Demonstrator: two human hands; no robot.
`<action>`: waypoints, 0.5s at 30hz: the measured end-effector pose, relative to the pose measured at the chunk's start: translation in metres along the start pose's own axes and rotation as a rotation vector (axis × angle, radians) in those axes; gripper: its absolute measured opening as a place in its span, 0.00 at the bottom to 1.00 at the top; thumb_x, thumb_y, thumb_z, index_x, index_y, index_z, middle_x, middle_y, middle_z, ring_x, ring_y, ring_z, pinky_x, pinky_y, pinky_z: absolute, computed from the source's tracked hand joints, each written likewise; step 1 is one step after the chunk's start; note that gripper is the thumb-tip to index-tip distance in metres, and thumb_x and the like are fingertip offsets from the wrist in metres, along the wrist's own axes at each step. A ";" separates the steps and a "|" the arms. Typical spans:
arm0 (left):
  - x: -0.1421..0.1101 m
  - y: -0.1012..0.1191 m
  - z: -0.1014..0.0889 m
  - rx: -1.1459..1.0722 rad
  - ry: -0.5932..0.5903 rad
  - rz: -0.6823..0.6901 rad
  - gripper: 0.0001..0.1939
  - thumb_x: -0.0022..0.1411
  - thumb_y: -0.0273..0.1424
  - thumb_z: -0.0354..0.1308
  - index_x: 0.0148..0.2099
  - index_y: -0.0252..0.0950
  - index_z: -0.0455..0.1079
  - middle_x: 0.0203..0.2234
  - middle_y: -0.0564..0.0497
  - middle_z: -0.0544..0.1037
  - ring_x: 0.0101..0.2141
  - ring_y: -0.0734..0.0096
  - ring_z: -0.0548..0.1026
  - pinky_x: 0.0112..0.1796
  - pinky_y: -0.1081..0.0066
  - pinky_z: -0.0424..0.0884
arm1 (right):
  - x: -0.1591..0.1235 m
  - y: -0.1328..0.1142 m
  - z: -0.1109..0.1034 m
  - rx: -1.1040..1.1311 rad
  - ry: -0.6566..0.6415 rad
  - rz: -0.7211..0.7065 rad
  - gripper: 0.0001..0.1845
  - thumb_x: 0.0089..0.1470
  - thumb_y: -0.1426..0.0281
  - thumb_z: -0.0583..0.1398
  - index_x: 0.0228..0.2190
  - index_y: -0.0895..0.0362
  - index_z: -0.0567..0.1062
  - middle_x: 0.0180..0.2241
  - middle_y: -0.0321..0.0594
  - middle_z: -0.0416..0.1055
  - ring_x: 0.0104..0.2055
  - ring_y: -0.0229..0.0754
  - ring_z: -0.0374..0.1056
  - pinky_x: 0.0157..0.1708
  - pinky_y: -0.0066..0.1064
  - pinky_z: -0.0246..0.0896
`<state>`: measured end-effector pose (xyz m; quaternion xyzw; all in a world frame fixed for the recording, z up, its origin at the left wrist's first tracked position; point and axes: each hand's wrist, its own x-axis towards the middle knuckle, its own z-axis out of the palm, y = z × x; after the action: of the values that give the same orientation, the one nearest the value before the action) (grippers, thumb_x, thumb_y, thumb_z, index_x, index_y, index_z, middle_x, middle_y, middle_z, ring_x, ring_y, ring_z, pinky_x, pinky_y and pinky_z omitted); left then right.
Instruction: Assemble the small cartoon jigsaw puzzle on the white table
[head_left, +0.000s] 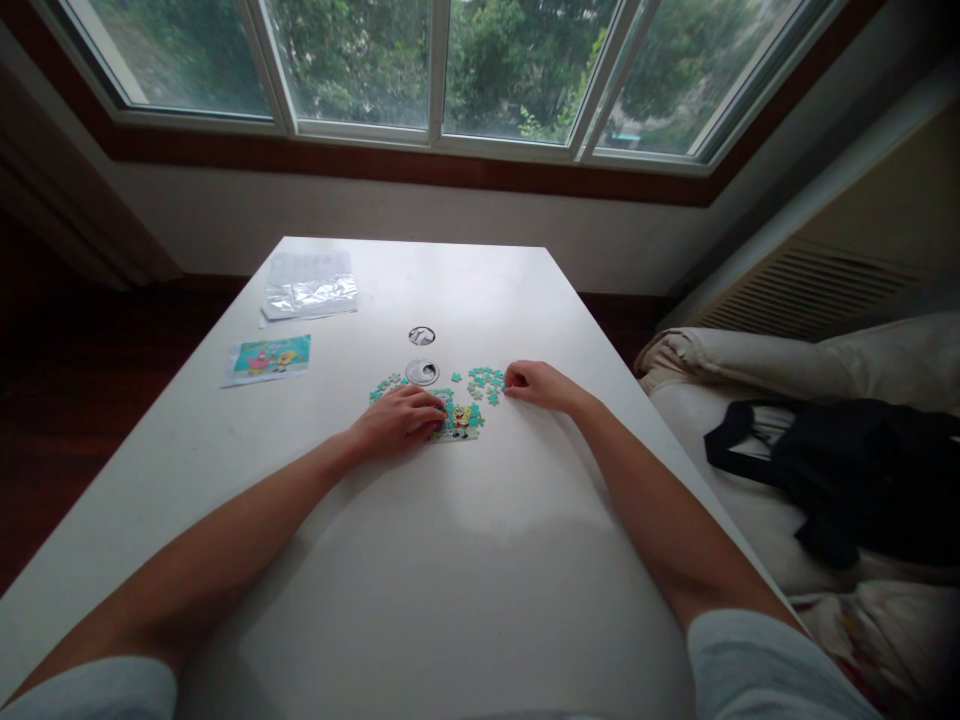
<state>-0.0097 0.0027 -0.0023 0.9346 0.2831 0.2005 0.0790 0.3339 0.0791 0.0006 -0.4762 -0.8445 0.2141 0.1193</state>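
A partly assembled jigsaw puzzle (pixel 463 424) with a yellow cartoon figure lies on the white table. My left hand (pixel 399 418) rests over the puzzle's left part, fingers bent and thumb apart from them; it hides what lies beneath. Small turquoise puzzle pieces (pixel 386 384) are spread just beyond that hand. To the right, more loose puzzle pieces (pixel 484 382) lie in a cluster. At the cluster's right edge my right hand (pixel 538 386) has its thumb and fingers closed in a pinch on a puzzle piece, mostly hidden by the fingertips.
Two round dark-and-silver designs (pixel 422 371) are on the table beyond the puzzle. A printed picture card (pixel 270 356) and a clear plastic bag (pixel 311 285) lie at left. Dark clothing (pixel 862 480) lies on a pale sofa (pixel 795 355) at right. A window stands behind the table.
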 end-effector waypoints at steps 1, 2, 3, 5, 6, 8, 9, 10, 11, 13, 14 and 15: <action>0.000 0.000 0.000 0.001 -0.002 0.002 0.14 0.74 0.34 0.51 0.51 0.44 0.77 0.51 0.49 0.79 0.51 0.63 0.74 0.52 0.62 0.69 | 0.000 0.000 0.000 0.008 0.005 -0.002 0.05 0.52 0.67 0.63 0.30 0.55 0.75 0.27 0.33 0.69 0.29 0.36 0.62 0.30 0.27 0.51; 0.000 0.000 -0.001 0.001 -0.002 0.003 0.14 0.74 0.34 0.51 0.51 0.44 0.78 0.51 0.49 0.80 0.50 0.63 0.75 0.52 0.62 0.69 | 0.000 -0.001 0.001 0.020 0.009 -0.005 0.05 0.52 0.67 0.63 0.31 0.55 0.75 0.26 0.32 0.68 0.28 0.36 0.62 0.30 0.27 0.50; 0.000 0.000 -0.001 0.001 -0.002 0.004 0.14 0.74 0.34 0.51 0.51 0.44 0.78 0.51 0.49 0.80 0.50 0.63 0.75 0.51 0.62 0.69 | -0.001 -0.001 0.001 0.034 0.014 -0.008 0.05 0.52 0.67 0.63 0.32 0.55 0.76 0.26 0.32 0.68 0.28 0.36 0.61 0.30 0.27 0.50; 0.000 0.000 -0.001 -0.002 0.000 0.006 0.14 0.74 0.34 0.51 0.51 0.44 0.78 0.50 0.49 0.80 0.50 0.63 0.75 0.51 0.62 0.69 | -0.001 -0.003 0.004 0.054 0.041 -0.014 0.05 0.54 0.67 0.62 0.33 0.55 0.76 0.25 0.31 0.67 0.27 0.36 0.61 0.30 0.27 0.50; 0.001 0.000 -0.002 -0.002 0.001 0.007 0.14 0.74 0.34 0.51 0.51 0.44 0.78 0.50 0.49 0.80 0.49 0.63 0.75 0.51 0.62 0.69 | -0.001 -0.004 0.005 0.054 0.067 -0.018 0.05 0.55 0.66 0.62 0.33 0.54 0.76 0.25 0.31 0.67 0.27 0.36 0.61 0.30 0.28 0.50; 0.001 0.000 -0.002 -0.003 -0.003 0.011 0.14 0.74 0.34 0.51 0.51 0.44 0.78 0.50 0.49 0.80 0.49 0.63 0.75 0.51 0.62 0.69 | 0.000 -0.008 0.009 0.031 0.138 -0.038 0.05 0.56 0.67 0.62 0.33 0.55 0.77 0.25 0.32 0.67 0.27 0.36 0.61 0.30 0.28 0.50; 0.001 0.001 -0.002 -0.004 -0.006 0.012 0.14 0.74 0.34 0.50 0.51 0.44 0.78 0.50 0.49 0.80 0.49 0.63 0.75 0.51 0.62 0.69 | 0.001 -0.009 0.011 0.016 0.174 -0.058 0.05 0.57 0.67 0.62 0.33 0.55 0.77 0.26 0.33 0.68 0.28 0.37 0.61 0.30 0.28 0.51; 0.001 0.001 -0.002 -0.005 -0.008 0.011 0.14 0.74 0.34 0.50 0.51 0.44 0.78 0.50 0.49 0.80 0.49 0.63 0.75 0.51 0.62 0.69 | 0.002 -0.011 0.013 0.003 0.201 -0.086 0.05 0.57 0.67 0.62 0.34 0.55 0.77 0.27 0.34 0.69 0.29 0.37 0.62 0.31 0.29 0.52; 0.001 0.001 -0.002 -0.006 -0.010 0.008 0.14 0.74 0.34 0.50 0.51 0.44 0.78 0.50 0.50 0.80 0.49 0.63 0.75 0.51 0.62 0.69 | 0.002 -0.013 0.015 -0.008 0.217 -0.120 0.05 0.58 0.67 0.62 0.35 0.55 0.78 0.28 0.35 0.69 0.30 0.38 0.62 0.33 0.29 0.53; 0.001 0.002 -0.002 -0.011 -0.005 0.002 0.14 0.74 0.34 0.50 0.51 0.44 0.78 0.50 0.50 0.80 0.49 0.63 0.75 0.51 0.62 0.69 | 0.003 -0.018 0.018 -0.022 0.228 -0.187 0.06 0.59 0.67 0.62 0.37 0.55 0.79 0.29 0.36 0.70 0.32 0.39 0.63 0.36 0.30 0.55; 0.001 0.003 -0.002 -0.012 -0.001 0.001 0.14 0.74 0.34 0.51 0.51 0.44 0.78 0.50 0.50 0.80 0.49 0.63 0.75 0.51 0.62 0.70 | 0.003 -0.021 0.019 -0.029 0.226 -0.217 0.06 0.59 0.67 0.63 0.38 0.55 0.79 0.29 0.37 0.70 0.33 0.40 0.64 0.37 0.30 0.55; 0.001 0.003 -0.002 -0.014 0.002 0.000 0.14 0.74 0.34 0.51 0.51 0.44 0.78 0.50 0.49 0.80 0.49 0.63 0.75 0.51 0.62 0.70 | 0.003 -0.023 0.020 -0.038 0.219 -0.241 0.06 0.60 0.67 0.63 0.39 0.54 0.79 0.30 0.37 0.71 0.33 0.40 0.64 0.38 0.30 0.56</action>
<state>-0.0083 0.0010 0.0009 0.9338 0.2816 0.2035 0.0850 0.3067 0.0660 -0.0063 -0.3940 -0.8814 0.1290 0.2266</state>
